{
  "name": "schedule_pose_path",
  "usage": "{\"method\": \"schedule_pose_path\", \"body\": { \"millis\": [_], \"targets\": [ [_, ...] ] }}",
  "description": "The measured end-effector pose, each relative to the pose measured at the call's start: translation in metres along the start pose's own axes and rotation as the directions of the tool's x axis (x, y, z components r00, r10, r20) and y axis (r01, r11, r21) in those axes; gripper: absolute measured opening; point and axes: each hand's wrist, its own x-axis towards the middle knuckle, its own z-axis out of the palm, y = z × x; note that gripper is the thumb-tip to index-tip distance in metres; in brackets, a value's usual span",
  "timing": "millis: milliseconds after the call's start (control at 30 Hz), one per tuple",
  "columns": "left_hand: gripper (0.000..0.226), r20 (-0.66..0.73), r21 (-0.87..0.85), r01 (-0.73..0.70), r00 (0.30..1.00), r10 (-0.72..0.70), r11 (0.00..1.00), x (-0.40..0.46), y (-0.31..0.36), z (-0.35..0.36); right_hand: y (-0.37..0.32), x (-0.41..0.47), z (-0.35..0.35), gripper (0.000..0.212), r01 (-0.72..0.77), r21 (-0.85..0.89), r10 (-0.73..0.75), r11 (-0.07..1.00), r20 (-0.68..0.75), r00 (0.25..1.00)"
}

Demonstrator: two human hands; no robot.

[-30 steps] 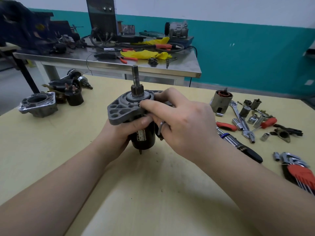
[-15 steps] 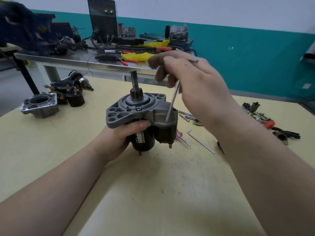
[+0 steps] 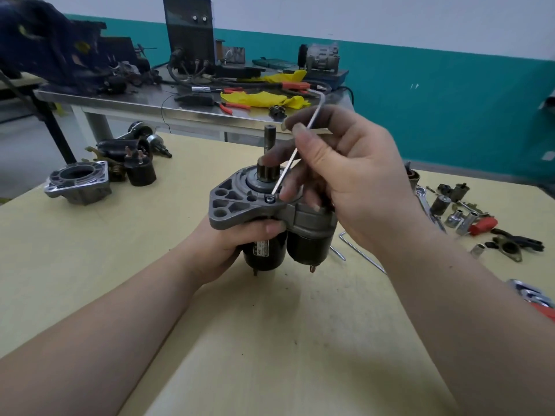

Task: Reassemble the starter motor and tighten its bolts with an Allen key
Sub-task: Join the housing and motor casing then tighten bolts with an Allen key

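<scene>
Loose sockets (image 3: 455,219) right — spare housing (image 3: 78,183) left.

Small label (image 3: 262,246) on starter motor (image 3: 270,217) body: print too blurred, perhaps characters; nothing legible.

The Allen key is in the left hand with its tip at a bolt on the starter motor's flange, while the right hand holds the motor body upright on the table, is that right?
The hands are swapped. In the head view the right hand pinches the Allen key, its tip at the bolt on the flange, while the left hand holds the starter motor body upright on the table.
</scene>
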Motion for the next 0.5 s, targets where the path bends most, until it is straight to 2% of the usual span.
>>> {"method": "schedule_pose_path", "body": {
  "millis": [133,500],
  "targets": [
    [0.053,-0.015,-0.012,0.006,1.0,-0.006,1.0,0.0002,0.0,-0.0028,0.0032,0.0005,0.0039,0.01,0.06,-0.125,-0.065,0.99,-0.035,0.997],
    [0.045,-0.007,-0.041,0.033,0.999,-0.034,0.999,0.0011,0.0001,-0.008,0.0084,0.0038,0.0055,0.017,0.088,-0.086,-0.093,0.992,-0.054,0.994]
  ]
}}
